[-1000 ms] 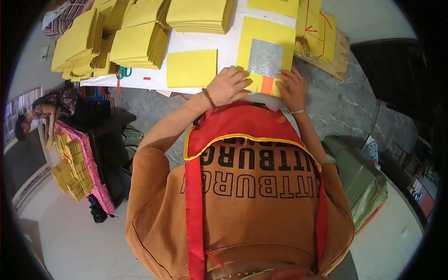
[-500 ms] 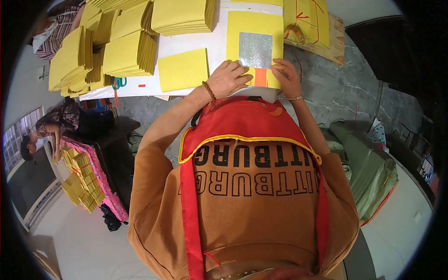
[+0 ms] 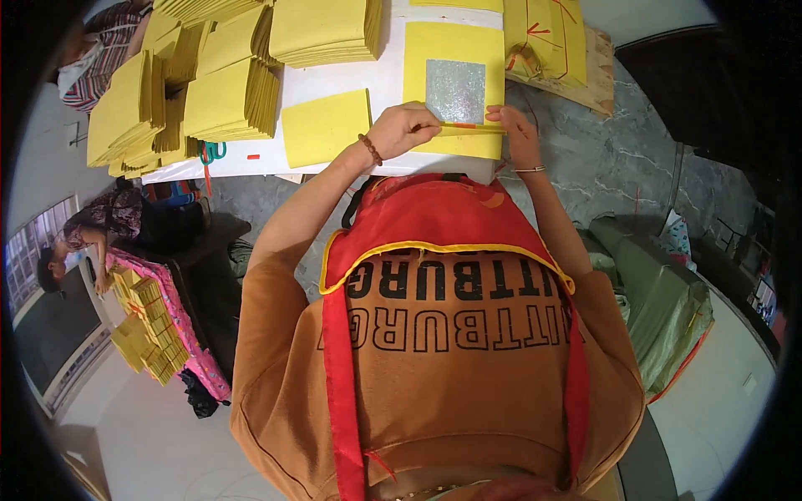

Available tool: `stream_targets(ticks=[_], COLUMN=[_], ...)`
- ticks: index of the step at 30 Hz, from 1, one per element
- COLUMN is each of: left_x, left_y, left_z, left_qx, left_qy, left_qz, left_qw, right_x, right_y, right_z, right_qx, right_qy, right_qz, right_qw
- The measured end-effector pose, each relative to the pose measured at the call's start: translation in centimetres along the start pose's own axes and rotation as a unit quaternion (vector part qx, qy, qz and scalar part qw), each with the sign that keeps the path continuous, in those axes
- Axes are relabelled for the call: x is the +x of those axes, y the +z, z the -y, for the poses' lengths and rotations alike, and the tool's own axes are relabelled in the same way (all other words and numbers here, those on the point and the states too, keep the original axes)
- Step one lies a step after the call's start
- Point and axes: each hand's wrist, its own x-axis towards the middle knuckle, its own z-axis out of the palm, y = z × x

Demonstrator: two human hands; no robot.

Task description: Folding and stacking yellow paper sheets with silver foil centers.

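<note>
A yellow paper sheet [image 3: 455,40] with a silver foil square [image 3: 455,88] lies in front of me at the table's near edge. My left hand [image 3: 405,128] pinches the left part of its near edge, which is raised and seen nearly edge-on as a thin line with some orange-red. At the right end of that edge is my right hand [image 3: 518,136], its fingertips bent against the paper. More yellow paper [image 3: 472,146] shows beneath the lifted edge. Left of my left hand rests a plain yellow sheet [image 3: 326,127], flat and slightly turned.
Several stacks of folded yellow paper [image 3: 230,100] fill the table's left side. Green-handled scissors [image 3: 213,152] and a small red piece [image 3: 253,157] lie near the front edge of the white table [image 3: 326,79]. A tied yellow bundle [image 3: 555,37] is at right. Other people work at left.
The near edge of the foil sheet has come up in my fingers, and the orange strip below the foil now shows only as a thin line. My left hand has closed into a pinch.
</note>
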Motion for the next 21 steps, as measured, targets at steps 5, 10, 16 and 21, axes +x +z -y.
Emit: stream_targets(ticks=[5, 10, 16, 21], left_x=[0.2, 0.9, 1.2, 1.0], left_y=[0.3, -0.3, -0.4, -0.4], left_z=[0.9, 0.2, 0.9, 0.6], left_qx=[-0.089, -0.121, -0.141, -0.104], left_qy=[-0.096, -0.135, -0.136, -0.121], left_qz=[0.001, 0.011, 0.034, 0.039], left_qw=[0.991, 0.983, 0.98, 0.986], right_x=[-0.2, -0.3, -0.6, -0.6], right_y=[0.2, -0.9, -1.2, -1.0], right_z=[0.6, -0.7, 0.0, -0.2], right_qx=[0.064, 0.029, -0.19, -0.186], right_qy=[0.065, -0.022, -0.102, -0.088], right_qz=[-0.007, 0.036, 0.083, 0.087], right_qw=[0.996, 0.999, 0.973, 0.975])
